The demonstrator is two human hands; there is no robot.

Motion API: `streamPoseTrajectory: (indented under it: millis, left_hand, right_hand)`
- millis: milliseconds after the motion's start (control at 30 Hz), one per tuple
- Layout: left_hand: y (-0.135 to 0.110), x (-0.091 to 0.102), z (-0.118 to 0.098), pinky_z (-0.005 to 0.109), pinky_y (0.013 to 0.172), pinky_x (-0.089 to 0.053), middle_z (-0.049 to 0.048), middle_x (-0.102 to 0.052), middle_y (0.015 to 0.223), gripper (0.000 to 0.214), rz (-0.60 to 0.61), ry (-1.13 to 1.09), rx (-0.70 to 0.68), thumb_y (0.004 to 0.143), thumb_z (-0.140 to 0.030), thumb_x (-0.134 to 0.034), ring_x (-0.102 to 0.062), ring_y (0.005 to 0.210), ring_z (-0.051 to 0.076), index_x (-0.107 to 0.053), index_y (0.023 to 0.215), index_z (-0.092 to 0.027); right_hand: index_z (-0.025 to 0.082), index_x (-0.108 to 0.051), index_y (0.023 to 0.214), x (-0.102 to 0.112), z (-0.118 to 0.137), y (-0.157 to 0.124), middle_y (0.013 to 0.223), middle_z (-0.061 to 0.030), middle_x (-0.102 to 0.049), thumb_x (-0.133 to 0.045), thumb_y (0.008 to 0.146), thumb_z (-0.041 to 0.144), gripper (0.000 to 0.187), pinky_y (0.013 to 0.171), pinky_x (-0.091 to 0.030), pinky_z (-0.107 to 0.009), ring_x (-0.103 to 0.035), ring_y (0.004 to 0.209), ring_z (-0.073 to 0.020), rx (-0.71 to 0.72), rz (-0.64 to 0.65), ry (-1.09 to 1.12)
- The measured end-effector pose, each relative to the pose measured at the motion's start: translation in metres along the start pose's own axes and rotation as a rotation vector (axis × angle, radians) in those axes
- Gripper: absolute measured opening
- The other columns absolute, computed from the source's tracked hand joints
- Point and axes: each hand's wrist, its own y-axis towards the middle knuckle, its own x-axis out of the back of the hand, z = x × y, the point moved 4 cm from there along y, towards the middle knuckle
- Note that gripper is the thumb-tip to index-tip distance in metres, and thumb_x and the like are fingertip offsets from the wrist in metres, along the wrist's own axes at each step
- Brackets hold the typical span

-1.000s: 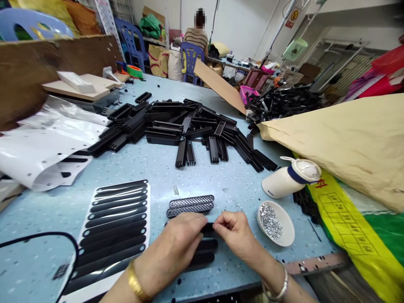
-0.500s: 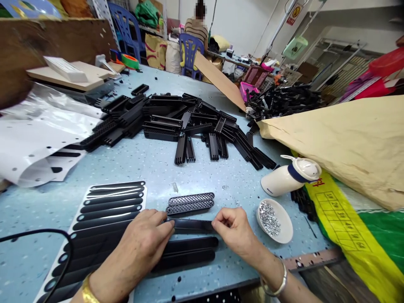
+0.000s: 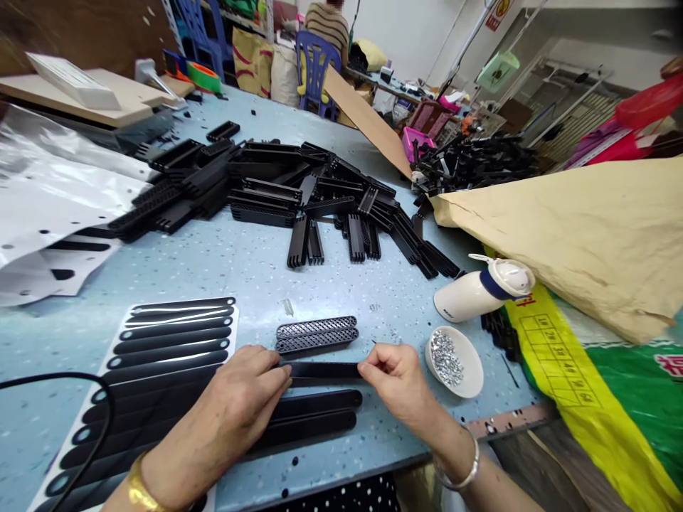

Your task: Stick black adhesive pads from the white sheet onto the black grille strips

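My left hand [image 3: 240, 402] pinches the left end of a flat black strip [image 3: 323, 370], and my right hand [image 3: 398, 380] pinches its right end. I hold the strip level, just above the blue table [image 3: 224, 274]. Two more black strips [image 3: 314, 412] lie under it near the front edge. Right behind the held strip sit two black perforated grille pieces [image 3: 316, 334]. A white backing sheet [image 3: 160, 370] carrying several black strips lies to the left, partly beneath my left forearm.
A white bowl of small shiny screws [image 3: 454, 361] stands right of my right hand, a tipped white bottle [image 3: 483, 288] behind it. A heap of black plastic parts [image 3: 299, 203] fills the table's middle. Brown paper [image 3: 576, 227] covers the right; a person [image 3: 328, 21] sits far back.
My hands have drawn apart from the strip's middle to its two ends, exposing its full length. The view has tilted down and shifted slightly.
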Motion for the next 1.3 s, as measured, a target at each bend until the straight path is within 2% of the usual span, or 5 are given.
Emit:
streamPoseTrajectory:
  millis: [333,833,967,1133,1300]
  left_hand:
    - [-0.001,-0.001,0.003,0.029,0.068,-0.050,0.0062,-0.065,0.083,0.022,-0.012,-0.036,-0.019,0.096,-0.020,-0.049,-0.060,0.076,0.017,-0.068,0.086,-0.019]
    - [-0.001,0.000,0.004,0.029,0.070,-0.053,0.0064,-0.067,0.083,0.019,-0.027,-0.095,-0.022,0.095,-0.021,-0.052,-0.063,0.076,0.017,-0.069,0.088,-0.019]
    - [0.000,0.001,0.004,0.029,0.070,-0.053,0.0061,-0.067,0.084,0.020,-0.037,-0.101,-0.016,0.096,-0.022,-0.051,-0.063,0.076,0.017,-0.070,0.089,-0.019]
    - [-0.001,0.000,0.004,0.030,0.070,-0.053,0.0060,-0.066,0.083,0.019,-0.017,-0.093,-0.015,0.096,-0.022,-0.051,-0.062,0.075,0.017,-0.069,0.089,-0.019]
    - [0.000,0.001,0.001,0.028,0.069,-0.052,0.0049,-0.065,0.080,0.022,0.022,-0.093,0.028,0.096,-0.022,-0.049,-0.061,0.074,0.016,-0.069,0.087,-0.019]
  right_hand:
    - [0.021,-0.043,0.050,-0.005,-0.004,0.000,0.045,0.0051,-0.040,-0.052,0.072,0.026,0.024,0.041,-0.026,-0.022,-0.035,0.042,-0.0082,0.115,-0.066,-0.086]
    - [0.020,-0.039,0.055,-0.006,0.001,-0.007,0.055,0.0023,-0.046,-0.052,0.078,0.016,0.026,0.050,-0.028,-0.027,-0.043,0.050,-0.0108,0.354,-0.141,-0.368]
    - [0.020,-0.044,0.057,-0.004,-0.003,-0.007,0.057,0.0019,-0.049,-0.055,0.078,0.017,0.023,0.050,-0.031,-0.026,-0.045,0.050,-0.0111,0.333,-0.144,-0.362]
    - [0.020,-0.048,0.056,0.002,-0.016,-0.005,0.051,0.0027,-0.049,-0.063,0.076,0.026,0.025,0.045,-0.032,-0.025,-0.043,0.046,-0.0105,0.190,-0.180,-0.273]
    - [0.018,-0.060,0.072,0.002,-0.018,-0.009,0.057,0.0009,-0.056,-0.048,0.089,0.030,0.024,0.048,-0.040,-0.025,-0.051,0.049,-0.0117,0.184,-0.140,-0.134]
